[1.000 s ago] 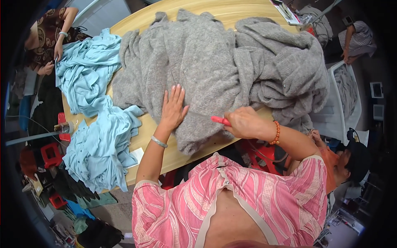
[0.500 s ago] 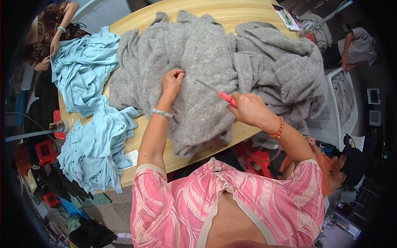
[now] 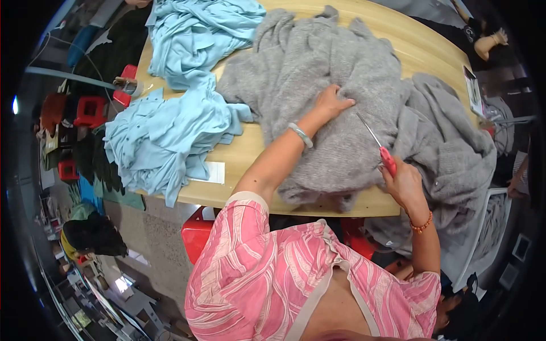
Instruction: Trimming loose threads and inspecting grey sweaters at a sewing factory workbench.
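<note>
A fluffy grey knit garment (image 3: 335, 165) lies spread over the light wooden table (image 3: 242, 184) in front of me. My left hand (image 3: 331, 105) rests on its surface, thumb stretched away from the fingers. In my right hand (image 3: 406, 184) is a red-handled tool (image 3: 388, 160) with a thin, straight metal shaft. The shaft's tip points up and left over the knit, just below my left thumb. Whether the tip touches the wool I cannot tell. More grey knitwear (image 3: 449, 142) is heaped to the right, against the first garment.
Light blue garments lie on the left in a near pile (image 3: 162, 142) and a far pile (image 3: 199, 34). A white paper (image 3: 215, 172) sits by the near edge. Red stools (image 3: 196, 234) stand below. A white bin (image 3: 480, 236) and other people (image 3: 490, 42) are at the right.
The view has swung, so the table's things appear farther right. My left hand has gone from pinched fingers to spread ones on the knit. The red-handled tool stays in my right hand.
</note>
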Tool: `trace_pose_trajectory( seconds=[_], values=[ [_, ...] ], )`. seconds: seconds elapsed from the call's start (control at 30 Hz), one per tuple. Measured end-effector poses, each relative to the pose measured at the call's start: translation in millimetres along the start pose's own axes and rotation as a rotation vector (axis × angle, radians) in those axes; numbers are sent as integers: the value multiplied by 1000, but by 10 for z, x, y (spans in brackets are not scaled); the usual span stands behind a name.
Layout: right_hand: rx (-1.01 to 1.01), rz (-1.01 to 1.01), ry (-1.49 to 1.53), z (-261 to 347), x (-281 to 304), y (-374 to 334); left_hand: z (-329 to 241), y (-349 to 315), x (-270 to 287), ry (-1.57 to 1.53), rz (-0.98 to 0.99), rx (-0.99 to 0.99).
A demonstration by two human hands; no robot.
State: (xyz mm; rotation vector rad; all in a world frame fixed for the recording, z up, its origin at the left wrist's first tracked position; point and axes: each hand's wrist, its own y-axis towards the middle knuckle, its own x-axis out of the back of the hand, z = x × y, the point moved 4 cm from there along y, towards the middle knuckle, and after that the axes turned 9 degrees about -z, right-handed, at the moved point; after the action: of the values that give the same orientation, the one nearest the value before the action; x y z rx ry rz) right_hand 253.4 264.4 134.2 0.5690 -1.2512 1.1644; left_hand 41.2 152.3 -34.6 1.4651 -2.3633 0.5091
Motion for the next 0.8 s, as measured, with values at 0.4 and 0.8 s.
trace_pose_trajectory(
  seconds=[0.4,0.8],
  values=[
    [53,-13,37,-183,20,294,209,203,-145,-984,133,522],
    [155,147,80,-103,-15,165,243,32,-89,-678,-23,266]
  ],
)
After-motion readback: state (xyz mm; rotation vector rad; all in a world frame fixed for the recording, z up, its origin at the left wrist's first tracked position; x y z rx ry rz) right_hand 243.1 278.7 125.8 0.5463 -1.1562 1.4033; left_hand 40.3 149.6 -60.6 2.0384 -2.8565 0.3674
